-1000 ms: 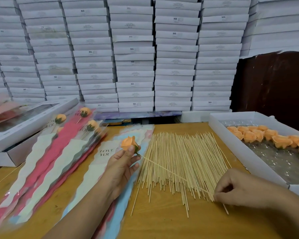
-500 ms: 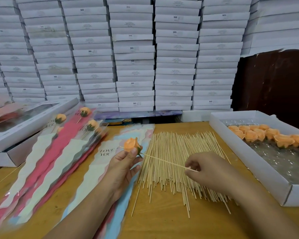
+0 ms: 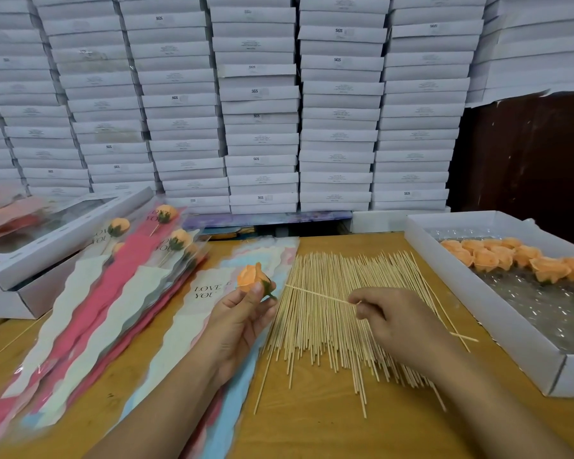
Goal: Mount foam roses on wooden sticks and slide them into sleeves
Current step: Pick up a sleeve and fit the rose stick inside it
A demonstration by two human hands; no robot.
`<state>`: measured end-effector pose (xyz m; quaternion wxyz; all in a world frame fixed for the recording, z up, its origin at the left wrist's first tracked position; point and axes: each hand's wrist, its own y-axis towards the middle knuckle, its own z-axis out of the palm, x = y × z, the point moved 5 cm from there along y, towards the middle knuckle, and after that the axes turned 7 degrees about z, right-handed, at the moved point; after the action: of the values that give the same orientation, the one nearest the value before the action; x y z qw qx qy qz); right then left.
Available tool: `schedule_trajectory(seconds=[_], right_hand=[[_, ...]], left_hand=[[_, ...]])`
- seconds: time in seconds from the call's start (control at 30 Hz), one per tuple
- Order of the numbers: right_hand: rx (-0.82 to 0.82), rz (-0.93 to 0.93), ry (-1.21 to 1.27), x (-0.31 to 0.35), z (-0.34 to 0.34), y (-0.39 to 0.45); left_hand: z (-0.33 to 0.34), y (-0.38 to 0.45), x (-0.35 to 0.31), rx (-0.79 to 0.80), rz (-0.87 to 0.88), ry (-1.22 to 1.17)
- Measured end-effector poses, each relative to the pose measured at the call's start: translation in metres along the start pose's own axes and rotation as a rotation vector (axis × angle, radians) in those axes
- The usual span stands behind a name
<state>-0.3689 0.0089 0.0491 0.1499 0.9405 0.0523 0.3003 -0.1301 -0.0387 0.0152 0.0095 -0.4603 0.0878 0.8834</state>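
My left hand point(image 3: 237, 321) pinches an orange foam rose point(image 3: 253, 278) with a green base, held above a stack of "LOVE YOU" sleeves point(image 3: 209, 293). My right hand point(image 3: 400, 321) pinches one thin wooden stick point(image 3: 318, 294) near its middle. The stick's tip points at the rose's green base, a small gap short of it. Under both hands a wide pile of wooden sticks point(image 3: 338, 326) lies spread on the table. Sleeved roses point(image 3: 171, 241) lie fanned out to the left.
A white tray point(image 3: 497, 313) with several loose orange roses point(image 3: 497, 256) stands at the right. A windowed white box point(image 3: 47, 246) sits at the far left. Stacks of white boxes point(image 3: 262, 104) wall off the back. Bare wood table point(image 3: 312, 432) shows near me.
My right hand slid along the stick from its far end toward the rose and now pinches it closer in. The rose in my left hand barely moved.
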Motion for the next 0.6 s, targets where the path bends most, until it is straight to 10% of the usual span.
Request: schedule_trajectory(seconds=[0.6], right_hand=[[-0.055,0.036,0.163,-0.028,0.003,-0.008]], left_hand=[[-0.012,0.004,-0.002,-0.139,-0.027,-0.183]])
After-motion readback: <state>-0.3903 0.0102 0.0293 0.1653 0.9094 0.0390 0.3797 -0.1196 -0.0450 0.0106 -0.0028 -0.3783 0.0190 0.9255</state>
